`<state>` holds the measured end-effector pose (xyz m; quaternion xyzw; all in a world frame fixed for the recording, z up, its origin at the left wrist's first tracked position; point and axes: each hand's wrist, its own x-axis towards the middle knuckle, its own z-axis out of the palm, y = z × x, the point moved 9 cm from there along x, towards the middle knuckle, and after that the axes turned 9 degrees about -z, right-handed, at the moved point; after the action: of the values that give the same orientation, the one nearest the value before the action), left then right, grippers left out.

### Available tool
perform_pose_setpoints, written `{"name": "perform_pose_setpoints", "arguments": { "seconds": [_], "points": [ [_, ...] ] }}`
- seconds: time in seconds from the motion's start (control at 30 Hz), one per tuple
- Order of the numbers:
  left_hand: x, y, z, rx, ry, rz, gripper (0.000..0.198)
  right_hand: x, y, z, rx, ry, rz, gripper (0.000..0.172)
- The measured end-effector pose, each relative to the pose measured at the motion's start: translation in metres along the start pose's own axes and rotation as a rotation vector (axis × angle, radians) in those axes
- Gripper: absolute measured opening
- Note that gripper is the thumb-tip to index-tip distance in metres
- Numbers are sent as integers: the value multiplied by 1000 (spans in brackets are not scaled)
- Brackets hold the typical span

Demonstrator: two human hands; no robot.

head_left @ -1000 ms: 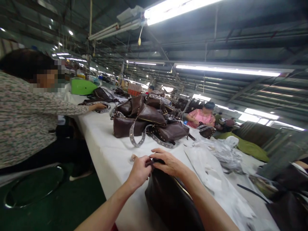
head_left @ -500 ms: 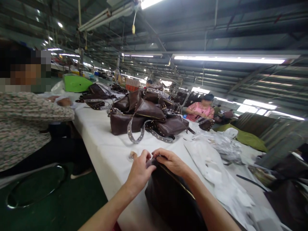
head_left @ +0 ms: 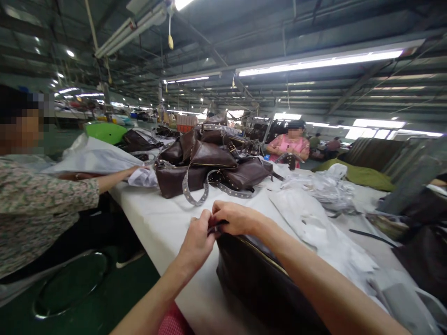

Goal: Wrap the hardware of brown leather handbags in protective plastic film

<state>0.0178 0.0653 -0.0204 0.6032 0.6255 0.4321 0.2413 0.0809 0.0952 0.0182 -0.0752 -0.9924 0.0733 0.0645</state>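
A dark brown leather bag with a gold zipper along its top stands on the white-covered table in front of me. At its far top corner, my left hand pinches a short dark strap or tab. My right hand closes on the same piece from the other side, its wrist above the zipper. My fingers hide most of the strap and the bag's corner. Beyond my hands lies a pile of similar brown bags with studded straps wrapped in clear film.
To the left, a co-worker in a floral sleeve reaches onto the table beside a white plastic bag. Crumpled clear plastic and white sheets cover the right side. A person in pink works farther back.
Both my hands have drawn together at the bag's corner, gripping the small strap. The co-worker on the left now extends an arm toward the pile, with a white plastic bag. My view has shifted slightly.
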Motion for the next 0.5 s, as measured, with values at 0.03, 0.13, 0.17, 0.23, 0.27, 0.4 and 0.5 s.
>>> {"name": "perform_pose_setpoints", "arguments": {
  "seconds": [0.03,0.13,0.17,0.23,0.27,0.4,0.5],
  "points": [
    [1,-2,-1,-19,6,-11,23,-2,-5,-2,-35,38,-28,16],
    [4,-6,1,-66,-6,-27,21,-10,-15,0,-176,91,-49,16],
    [4,-6,1,-63,-8,-27,20,-13,-17,1,-238,105,-50,16],
    [4,-5,1,-18,2,-32,18,-17,-21,3,-348,148,-68,15],
    [4,-4,0,21,5,-41,16,-19,-24,4,-386,177,-81,15],
    [0,-5,1,203,-62,-118,8,-26,-26,8,-419,298,-92,18],
    [-5,-5,3,291,-145,-167,20,-32,-29,8,-400,404,-112,21]
  ]
}}
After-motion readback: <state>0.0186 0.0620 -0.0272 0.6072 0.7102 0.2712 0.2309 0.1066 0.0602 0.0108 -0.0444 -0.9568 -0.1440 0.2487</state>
